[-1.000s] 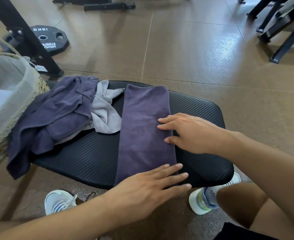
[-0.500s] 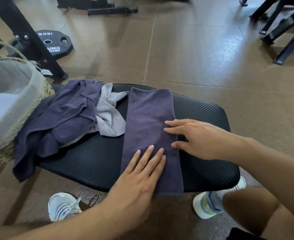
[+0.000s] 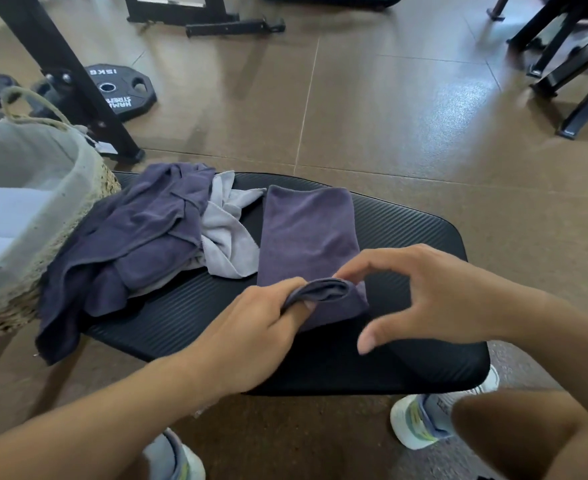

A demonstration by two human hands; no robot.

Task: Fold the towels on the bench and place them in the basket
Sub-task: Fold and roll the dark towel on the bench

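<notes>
- The black padded bench is stretching across in front of me, and I am placing everything else by it.
- The woven basket with its grey lining is sitting at the bench's left end, touching the cloth heaped there; something pale is lying inside it.
- A crumpled dark blue towel is lying on the left part of the bench, one corner hanging over the near edge.
- A light grey towel is lying bunched just beside it, partly tucked beneath it, toward the bench's middle.
- The purple towel I am folding is lying as a long strip across the middle of the bench, its far end flat on the pad.
- My left hand is pinching that towel's near end, thumb and fingers clamped on the doubled edge and lifting it off the pad.
- My right hand is hovering just right of that lifted end, fingers spread and curved, thumb apart from them, gripping nothing.
- My two shoes are resting on the floor below the bench's near edge.
</notes>
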